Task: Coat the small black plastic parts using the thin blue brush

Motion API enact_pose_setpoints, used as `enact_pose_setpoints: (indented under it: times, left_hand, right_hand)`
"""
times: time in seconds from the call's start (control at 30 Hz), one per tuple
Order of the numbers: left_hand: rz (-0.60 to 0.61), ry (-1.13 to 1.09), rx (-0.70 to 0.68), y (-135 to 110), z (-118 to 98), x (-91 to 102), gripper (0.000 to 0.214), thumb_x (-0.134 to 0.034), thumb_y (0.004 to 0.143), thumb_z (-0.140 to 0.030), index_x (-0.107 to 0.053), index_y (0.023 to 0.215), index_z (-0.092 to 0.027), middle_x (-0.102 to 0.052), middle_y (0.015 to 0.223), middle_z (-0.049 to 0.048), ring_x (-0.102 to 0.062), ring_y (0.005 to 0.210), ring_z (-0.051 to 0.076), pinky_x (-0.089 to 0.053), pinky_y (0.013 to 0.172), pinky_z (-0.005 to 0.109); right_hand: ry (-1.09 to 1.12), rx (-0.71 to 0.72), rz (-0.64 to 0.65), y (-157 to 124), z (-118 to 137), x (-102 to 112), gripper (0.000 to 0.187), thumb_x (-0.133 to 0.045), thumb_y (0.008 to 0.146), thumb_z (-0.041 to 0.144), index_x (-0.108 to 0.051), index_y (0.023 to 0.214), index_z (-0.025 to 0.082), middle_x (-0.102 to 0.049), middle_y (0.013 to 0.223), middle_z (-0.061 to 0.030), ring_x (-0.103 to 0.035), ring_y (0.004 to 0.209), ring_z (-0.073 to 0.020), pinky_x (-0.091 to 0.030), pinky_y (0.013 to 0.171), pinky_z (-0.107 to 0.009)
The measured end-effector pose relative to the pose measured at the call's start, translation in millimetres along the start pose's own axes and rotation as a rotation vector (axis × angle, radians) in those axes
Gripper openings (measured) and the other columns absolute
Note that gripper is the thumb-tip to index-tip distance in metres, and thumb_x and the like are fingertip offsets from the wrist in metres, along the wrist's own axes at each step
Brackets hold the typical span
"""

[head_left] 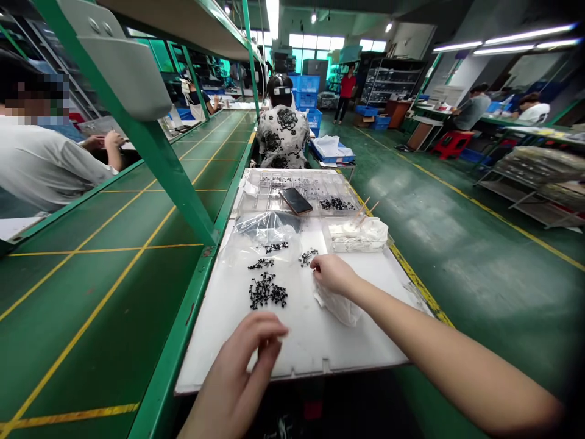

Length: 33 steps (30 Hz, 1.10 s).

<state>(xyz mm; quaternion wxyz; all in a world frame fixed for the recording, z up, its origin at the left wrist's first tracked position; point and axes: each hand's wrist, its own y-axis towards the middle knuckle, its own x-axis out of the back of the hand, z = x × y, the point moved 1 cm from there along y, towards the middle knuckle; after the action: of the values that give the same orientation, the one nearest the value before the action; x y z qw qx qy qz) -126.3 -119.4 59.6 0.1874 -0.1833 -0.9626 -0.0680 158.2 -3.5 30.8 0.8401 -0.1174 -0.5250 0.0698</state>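
My right hand is over the white board, its fingers pinched together at the edge of a small cluster of tiny dark and silvery parts. Under that hand and wrist lies a crumpled white cloth or thin bag. Closer to me, my left hand hovers near the board's front edge, thumb and forefinger brought together; anything between them is too small to see. Just beyond it is a heap of small black stemmed parts. Smaller groups of black parts lie farther up, by a clear plastic bag.
A clear compartment tray holds small parts, with a phone on it. To its right, a container with white material has thin sticks standing up. A green post and conveyor run along the left. A person sits ahead.
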Motion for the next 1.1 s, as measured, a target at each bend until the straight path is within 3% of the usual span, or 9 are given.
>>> enact_pose_setpoints:
  times: [0.07, 0.13, 0.23, 0.37, 0.5, 0.6, 0.77, 1.1]
  left_hand:
    - [-0.005, -0.038, 0.138, 20.4, 2.7, -9.6, 0.027, -0.051, 0.103, -0.044, -0.071, 0.105, -0.026, -0.074, 0.102, 0.0062, -0.069, 0.093, 0.018, -0.056, 0.085, 0.03]
    - [-0.024, -0.05, 0.16, 37.5, 4.6, -24.7, 0.031, -0.048, 0.104, -0.048, -0.066, 0.113, -0.024, -0.073, 0.103, 0.0068, -0.07, 0.093, 0.018, -0.057, 0.082, 0.03]
    - [-0.008, -0.045, 0.081, 54.1, 0.3, -52.4, 0.034, -0.049, 0.104, -0.047, -0.062, 0.125, -0.025, -0.069, 0.123, 0.0089, -0.068, 0.108, 0.02, -0.056, 0.094, 0.033]
    - [0.072, 0.018, -0.051, 68.4, -5.5, -75.2, 0.04, -0.054, 0.102, -0.043, -0.055, 0.139, -0.028, -0.065, 0.134, 0.0079, -0.065, 0.113, 0.019, -0.057, 0.098, 0.034]
    - [0.032, 0.236, -0.078, 85.3, 22.7, -59.8, 0.032, -0.061, 0.098, -0.029, -0.065, 0.129, -0.02, -0.062, 0.139, 0.0139, -0.051, 0.137, 0.03, -0.04, 0.123, 0.053]
    - [0.007, 0.428, -0.002, 98.0, 53.4, -38.7, 0.029, -0.067, 0.092, -0.015, -0.07, 0.121, -0.015, -0.063, 0.135, 0.0184, -0.052, 0.133, 0.037, -0.039, 0.115, 0.068]
    - [0.129, 0.53, -0.055, 109.1, 72.9, -26.7, 0.013, -0.067, 0.096, -0.023, -0.073, 0.106, -0.017, -0.071, 0.108, 0.0049, -0.064, 0.115, 0.022, -0.051, 0.11, 0.051]
    - [0.047, 0.32, -0.038, 103.0, 80.1, 2.8, 0.021, -0.062, 0.1, -0.031, -0.074, 0.111, -0.017, -0.075, 0.106, 0.0064, -0.07, 0.1, 0.018, -0.058, 0.099, 0.041]
  right_hand:
    - [0.077, 0.025, -0.07, -12.4, 2.5, 17.0, 0.015, -0.066, 0.091, 0.015, -0.075, 0.103, 0.014, -0.075, 0.106, -0.0084, -0.068, 0.1, -0.0201, -0.052, 0.095, -0.038]
    - [0.17, 0.05, -0.131, -32.4, 6.5, 34.4, 0.016, -0.065, 0.09, 0.018, -0.077, 0.1, 0.016, -0.077, 0.104, -0.0068, -0.069, 0.095, -0.0187, -0.051, 0.089, -0.032]
    - [0.292, 0.072, -0.199, -68.6, 15.4, 49.7, 0.02, -0.065, 0.091, 0.03, -0.077, 0.103, 0.02, -0.077, 0.099, -0.0037, -0.067, 0.078, -0.0156, -0.051, 0.073, -0.028]
    - [0.399, 0.101, -0.162, -103.2, 24.3, 39.5, 0.023, -0.063, 0.089, 0.035, -0.077, 0.101, 0.021, -0.076, 0.09, -0.0018, -0.061, 0.064, -0.0135, -0.046, 0.061, -0.027]
    - [0.425, 0.033, -0.079, -106.9, 16.9, 13.4, 0.02, -0.063, 0.086, 0.031, -0.077, 0.099, 0.023, -0.076, 0.092, -0.0016, -0.062, 0.069, -0.0154, -0.047, 0.067, -0.029]
    - [0.4, -0.023, 0.006, -93.3, 12.7, -4.2, 0.019, -0.064, 0.085, 0.029, -0.077, 0.097, 0.021, -0.076, 0.096, -0.0033, -0.065, 0.075, -0.0178, -0.049, 0.071, -0.031]
    - [0.382, 0.001, 0.055, -61.4, 30.1, -20.7, 0.016, -0.064, 0.082, 0.023, -0.076, 0.093, 0.02, -0.076, 0.094, -0.0049, -0.068, 0.085, -0.0205, -0.049, 0.077, -0.032]
    - [0.333, -0.002, 0.129, -15.6, 61.2, -35.2, 0.016, -0.068, 0.077, 0.018, -0.077, 0.091, 0.019, -0.077, 0.088, -0.0036, -0.069, 0.081, -0.0184, -0.049, 0.071, -0.028]
